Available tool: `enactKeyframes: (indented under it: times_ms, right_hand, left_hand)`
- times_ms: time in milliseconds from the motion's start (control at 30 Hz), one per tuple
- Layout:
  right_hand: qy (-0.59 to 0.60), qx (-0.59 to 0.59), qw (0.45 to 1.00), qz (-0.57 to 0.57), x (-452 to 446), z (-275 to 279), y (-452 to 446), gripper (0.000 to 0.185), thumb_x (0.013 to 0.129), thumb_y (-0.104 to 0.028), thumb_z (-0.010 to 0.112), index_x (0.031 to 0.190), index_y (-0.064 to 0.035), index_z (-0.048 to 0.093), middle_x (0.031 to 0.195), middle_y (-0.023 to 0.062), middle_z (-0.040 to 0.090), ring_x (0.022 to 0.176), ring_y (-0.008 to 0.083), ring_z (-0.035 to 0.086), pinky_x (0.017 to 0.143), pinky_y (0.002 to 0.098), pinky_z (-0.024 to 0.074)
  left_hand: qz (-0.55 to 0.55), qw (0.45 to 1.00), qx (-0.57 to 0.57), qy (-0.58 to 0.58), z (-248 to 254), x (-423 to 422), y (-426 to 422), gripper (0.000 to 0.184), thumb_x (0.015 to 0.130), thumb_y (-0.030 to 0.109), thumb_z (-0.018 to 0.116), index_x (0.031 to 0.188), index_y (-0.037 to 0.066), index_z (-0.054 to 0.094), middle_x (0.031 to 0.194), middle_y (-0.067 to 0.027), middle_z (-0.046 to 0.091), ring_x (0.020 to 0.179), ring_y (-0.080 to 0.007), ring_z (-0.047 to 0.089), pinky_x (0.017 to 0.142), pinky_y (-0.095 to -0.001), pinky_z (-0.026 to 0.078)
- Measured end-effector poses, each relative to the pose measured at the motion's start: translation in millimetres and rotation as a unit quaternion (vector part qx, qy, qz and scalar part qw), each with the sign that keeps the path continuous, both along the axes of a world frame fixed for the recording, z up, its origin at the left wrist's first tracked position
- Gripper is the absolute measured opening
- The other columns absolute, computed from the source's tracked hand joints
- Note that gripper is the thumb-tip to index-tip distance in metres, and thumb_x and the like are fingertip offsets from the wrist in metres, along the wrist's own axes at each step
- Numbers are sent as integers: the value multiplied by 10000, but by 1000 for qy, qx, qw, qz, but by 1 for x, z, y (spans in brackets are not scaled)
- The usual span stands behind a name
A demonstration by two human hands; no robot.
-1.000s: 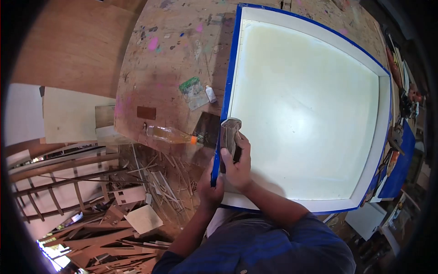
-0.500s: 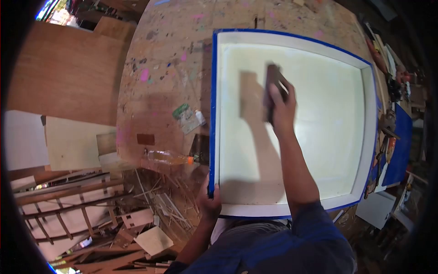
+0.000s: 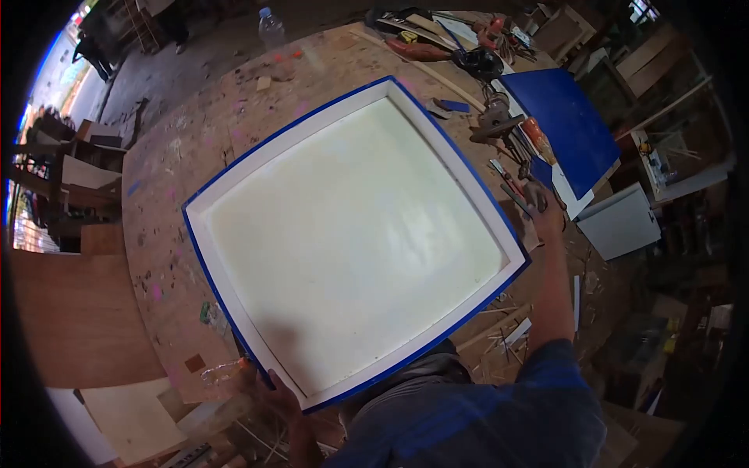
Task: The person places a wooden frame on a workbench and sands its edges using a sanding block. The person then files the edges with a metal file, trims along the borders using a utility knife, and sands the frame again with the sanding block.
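A large shallow box [image 3: 351, 234] with white inner walls, a pale floor and blue rims lies on the workbench in front of me. My left hand [image 3: 282, 396] is closed on its near-left edge, partly hidden by the wall. Beyond the right corner of the box, my right hand [image 3: 546, 209] reaches down among hand tools at the bench's edge. Its fingers are curled around something dark that I cannot make out. Close to those fingers lie a thin dark-handled tool [image 3: 511, 191] and an orange-handled tool [image 3: 537, 134].
The workbench [image 3: 179, 156] is paint-spotted. A blue panel [image 3: 566, 121] lies on the right, near a dark clamp-like metal tool [image 3: 497, 121]. One clear bottle [image 3: 271, 27] stands at the far edge; another bottle [image 3: 222, 373] lies at lower left. Wood scraps litter the floor.
My right hand has left the inside of the box, where it held a dark brown block, and moved right to the tools. My view has turned right; my left hand stays on the edge.
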State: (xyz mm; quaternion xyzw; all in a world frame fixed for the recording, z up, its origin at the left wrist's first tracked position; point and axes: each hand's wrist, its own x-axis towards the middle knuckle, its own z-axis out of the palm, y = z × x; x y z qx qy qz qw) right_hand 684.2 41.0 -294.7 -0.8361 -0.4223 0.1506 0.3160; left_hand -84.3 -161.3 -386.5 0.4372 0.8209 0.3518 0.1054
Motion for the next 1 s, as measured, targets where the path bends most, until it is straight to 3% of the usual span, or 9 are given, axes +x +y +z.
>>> enactKeyframes:
  times_ms: [233,267,467,567,600,633,767,933,1000]
  right_hand:
    - [6,27,979,200,96,-152,-7,655,877,21,796,1515,-32,661,1462,183,732,1367,294,683,1202,407,502]
    - [21,5,983,184,93,-148,-8,612,920,-22,794,1517,-19,660,1457,197,730,1372,298,679,1190,413,507]
    - [133,132,972,-142,86,-153,-124,632,1157,-501,610,1540,-1,657,1484,192,699,1352,306,657,1149,412,499]
    - [278,141,917,-248,-39,-143,-190,659,1151,-523,613,1458,55,690,1455,150,712,1325,276,650,1149,439,482]
    - [288,-34,927,-236,-78,-125,-207,682,1145,-583,572,1554,-41,643,1518,104,669,1305,251,659,1039,439,560]
    - [414,109,887,-170,-109,-172,-230,672,1119,-593,625,1563,-89,624,1463,90,688,1229,232,683,964,420,584]
    - [530,-87,817,-212,-287,-35,-192,637,1097,-422,737,1579,-55,541,1354,96,696,1105,258,698,932,437,593]
    - [587,-99,767,-240,-346,-105,-206,767,963,-161,893,1578,47,483,1460,180,637,1285,325,660,1035,489,583]
    - [566,-73,774,-275,-359,-111,-207,710,938,-44,855,1536,84,496,1426,230,640,1197,329,703,999,478,604]
  left_hand:
    - [11,996,-49,79,-3,-13,11,435,1037,231,782,1362,-52,725,1279,-297,767,1183,-441,754,1021,-503,584]
    - [-20,983,-40,176,-14,-27,14,429,1029,234,791,1344,-52,732,1230,-289,785,1118,-445,776,992,-496,599]
    - [-19,1000,-10,-4,37,-22,119,314,991,152,796,1228,-45,730,1073,-264,788,1015,-460,768,939,-530,600]
    - [-58,990,13,129,31,-50,200,330,970,165,803,1221,-36,731,1064,-288,779,1010,-488,770,911,-542,599]
    - [-41,989,-46,135,36,-56,231,361,963,179,807,1239,-38,724,1097,-301,773,1055,-495,759,929,-550,593]
    - [-25,985,-104,139,41,-61,265,392,957,194,812,1257,-40,717,1131,-314,767,1101,-502,748,948,-558,587]
    - [-64,968,-59,235,18,-106,394,537,969,221,814,1410,-35,647,1248,-308,746,1178,-502,717,1037,-569,573]
    - [-297,860,136,391,44,-83,540,570,994,291,802,1476,28,649,1407,-253,729,1316,-460,681,1137,-549,531]
    - [-357,894,19,270,44,-60,586,581,1004,356,793,1473,39,666,1437,-243,723,1339,-447,679,1143,-556,528]
